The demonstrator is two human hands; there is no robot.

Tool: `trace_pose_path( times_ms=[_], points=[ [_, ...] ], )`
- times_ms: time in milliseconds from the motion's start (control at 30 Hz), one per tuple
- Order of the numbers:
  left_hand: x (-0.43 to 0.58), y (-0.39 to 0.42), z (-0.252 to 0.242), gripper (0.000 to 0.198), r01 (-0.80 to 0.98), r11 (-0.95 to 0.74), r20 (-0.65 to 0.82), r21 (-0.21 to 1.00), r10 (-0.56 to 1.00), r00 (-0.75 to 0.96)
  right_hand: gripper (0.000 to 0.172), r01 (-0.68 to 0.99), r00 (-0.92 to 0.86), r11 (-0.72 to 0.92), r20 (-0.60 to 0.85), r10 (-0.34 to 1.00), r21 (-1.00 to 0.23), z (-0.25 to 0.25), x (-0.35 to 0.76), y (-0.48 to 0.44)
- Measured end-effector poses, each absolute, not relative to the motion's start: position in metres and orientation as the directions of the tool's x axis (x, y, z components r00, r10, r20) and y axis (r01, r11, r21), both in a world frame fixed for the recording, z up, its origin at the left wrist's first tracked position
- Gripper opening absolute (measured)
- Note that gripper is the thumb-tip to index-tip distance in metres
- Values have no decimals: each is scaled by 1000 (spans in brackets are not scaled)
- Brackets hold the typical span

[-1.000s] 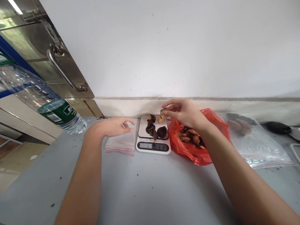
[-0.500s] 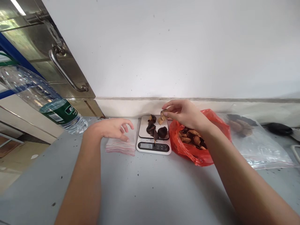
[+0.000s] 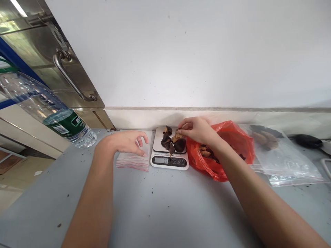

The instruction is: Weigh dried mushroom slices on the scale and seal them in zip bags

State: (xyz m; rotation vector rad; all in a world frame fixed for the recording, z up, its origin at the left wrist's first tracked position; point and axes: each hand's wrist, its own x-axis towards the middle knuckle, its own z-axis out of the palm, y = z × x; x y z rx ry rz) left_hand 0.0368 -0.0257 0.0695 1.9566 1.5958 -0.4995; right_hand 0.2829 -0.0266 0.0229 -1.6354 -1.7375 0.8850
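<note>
A small white digital scale [image 3: 155, 162] stands against the wall, its display reading about 9.5. Several dark dried pieces [image 3: 166, 140], brown and curled, lie on its plate. Between the thumb and fingers of my right hand [image 3: 198, 130] is a lighter brown dried piece [image 3: 177, 135], low over the plate's right side; whether it touches the pieces below I cannot tell. To the right, an open red plastic bag [image 3: 219, 172] holds more dried pieces, partly hidden by my right forearm. My left hand [image 3: 129, 142] hovers with curled, parted fingers above a stack of clear zip bags [image 3: 133, 163], holding nothing.
Clear plastic bags [image 3: 292, 162] with dark pieces inside lie right of the red bag. Behind them is a black object [image 3: 308, 141]. A water bottle [image 3: 64, 124] stands at the left near the table edge. A white wall [image 3: 181, 62] rises behind the grey table [image 3: 155, 213].
My right hand has moved slightly down and left, bringing the brown piece lower over the scale plate. The reading went from 9.6 to about 9.5. My left hand has barely moved.
</note>
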Motion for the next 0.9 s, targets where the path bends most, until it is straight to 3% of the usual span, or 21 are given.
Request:
trace_pose_path(
  times_ms=[300, 433, 533, 600, 700, 900],
  points=[
    [26, -21, 64, 70, 976, -119, -635, 184, 743, 211, 4, 564, -89, 56, 7, 996, -824, 43, 296, -33],
    [23, -19, 61, 71, 974, -111, -638, 195, 740, 212, 12, 598, -281, 198, 28, 959, -776, 62, 324, -42],
    [24, -19, 61, 71, 973, -113, -632, 203, 743, 219, 16, 684, -462, 259, -130, 877, -682, 67, 347, -45],
    [25, -19, 62, 70, 975, -110, -632, 193, 746, 210, 15, 779, -419, 239, -199, 886, -580, 67, 356, -47],
    [25, -20, 62, 69, 975, -112, -637, 194, 741, 212, 17, 846, -301, 207, -120, 946, -492, 67, 354, -48],
    [21, -19, 59, 68, 970, -111, -639, 215, 736, 226, 24, 768, -370, 288, -30, 928, -572, 70, 321, -54]
  ],
)
